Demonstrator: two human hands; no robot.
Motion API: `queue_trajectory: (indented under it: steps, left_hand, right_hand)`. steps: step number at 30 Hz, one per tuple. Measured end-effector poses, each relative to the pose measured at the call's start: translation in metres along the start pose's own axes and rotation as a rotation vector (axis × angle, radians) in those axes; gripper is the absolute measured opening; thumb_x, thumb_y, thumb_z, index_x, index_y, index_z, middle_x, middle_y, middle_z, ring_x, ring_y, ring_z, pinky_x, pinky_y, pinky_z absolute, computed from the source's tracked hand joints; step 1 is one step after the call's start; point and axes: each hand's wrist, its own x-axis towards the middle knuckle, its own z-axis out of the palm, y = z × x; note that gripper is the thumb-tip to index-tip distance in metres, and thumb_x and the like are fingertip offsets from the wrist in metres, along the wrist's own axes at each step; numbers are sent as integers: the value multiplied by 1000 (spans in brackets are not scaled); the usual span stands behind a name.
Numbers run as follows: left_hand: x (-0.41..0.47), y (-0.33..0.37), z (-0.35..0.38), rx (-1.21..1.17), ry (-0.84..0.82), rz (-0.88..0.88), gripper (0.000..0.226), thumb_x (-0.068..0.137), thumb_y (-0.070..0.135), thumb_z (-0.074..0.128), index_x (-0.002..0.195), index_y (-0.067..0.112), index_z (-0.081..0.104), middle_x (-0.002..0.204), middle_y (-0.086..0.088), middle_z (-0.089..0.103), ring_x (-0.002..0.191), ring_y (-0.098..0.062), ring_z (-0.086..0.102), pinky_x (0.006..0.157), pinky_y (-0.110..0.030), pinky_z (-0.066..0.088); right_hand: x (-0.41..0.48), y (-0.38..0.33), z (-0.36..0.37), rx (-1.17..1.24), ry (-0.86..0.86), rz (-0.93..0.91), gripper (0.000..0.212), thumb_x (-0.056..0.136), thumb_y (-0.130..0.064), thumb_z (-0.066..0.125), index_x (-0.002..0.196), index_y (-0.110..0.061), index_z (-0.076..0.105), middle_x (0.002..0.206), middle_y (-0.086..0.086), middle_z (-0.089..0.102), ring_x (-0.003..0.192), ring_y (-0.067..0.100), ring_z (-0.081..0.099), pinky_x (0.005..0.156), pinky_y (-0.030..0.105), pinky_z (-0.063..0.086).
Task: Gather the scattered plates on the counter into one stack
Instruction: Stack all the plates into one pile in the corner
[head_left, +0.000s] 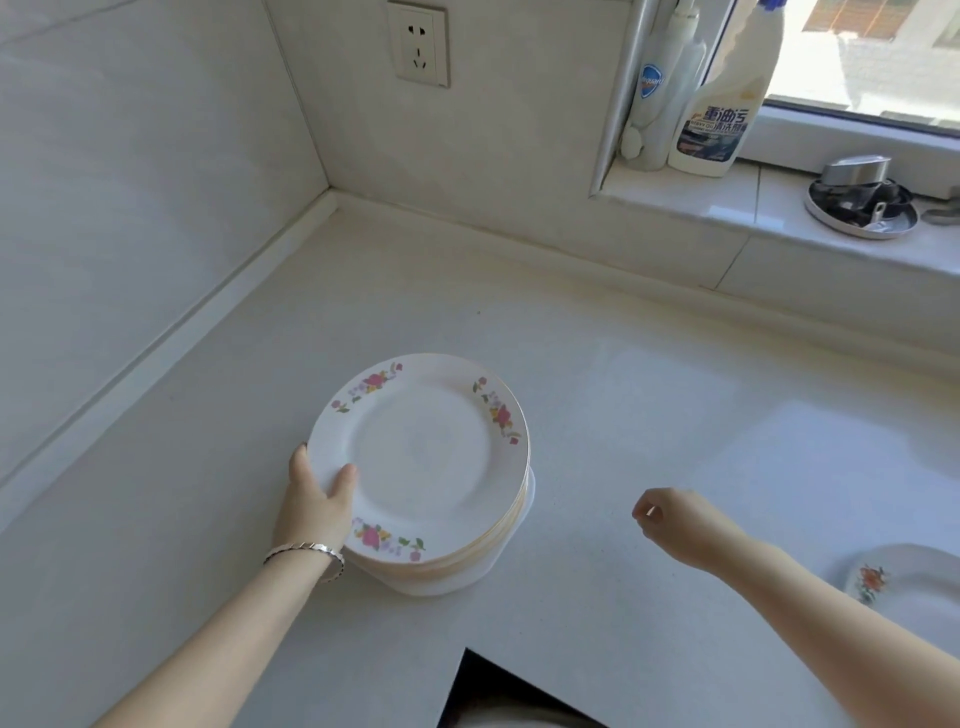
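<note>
A stack of white plates with flower prints (431, 452) stands on the white counter (649, 415), near its middle. My left hand (317, 499) grips the stack's left rim, thumb on the top plate, a silver bracelet on the wrist. To the right of the stack my right hand (675, 525) hovers over the counter with its fingers curled and nothing in it. One more flowered plate (904, 582) lies alone at the right edge of the view, partly cut off and behind my right forearm.
Two cleaning bottles (711, 104) stand on the window sill at the back. A metal dish with utensils (862, 202) sits further right on the sill. A wall socket (420, 44) is above the counter. The counter's front edge has a dark cut-out (498, 691).
</note>
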Motion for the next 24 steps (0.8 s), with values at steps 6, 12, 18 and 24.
queue_trajectory:
  steps: [6,12,18,24]
  left_hand:
    - [-35,42,27,355,200,671,56,81,31,41,122,-6,52,124,-28,53,118,-35,43,99,-39,34]
    - [-121,128,134,449,-534,741,22,92,20,44,107,16,60,88,2,66,89,-23,63,80,-30,50]
    - [-178,155,250,650,-845,575,27,91,19,40,107,12,61,106,-6,68,85,-20,57,75,-24,42]
    - [-196,144,301,724,-814,419,19,88,15,41,84,16,59,89,-6,65,87,-26,65,86,-32,50]
  right_hand:
    - [-11,32,-6,37,20,7,15,91,-19,41,89,-28,53,99,-1,64,84,21,61,74,28,50]
    - [-38,108,-21,83,90,92,27,91,-19,41,106,-21,63,109,-2,67,85,17,56,75,27,46]
    - [-75,230,-30,138,213,213,31,93,-19,44,121,-15,58,130,5,54,109,24,58,86,31,46]
    - [-76,335,-32,202,197,419,54,89,-32,55,134,-7,41,135,16,42,123,31,46,100,36,41]
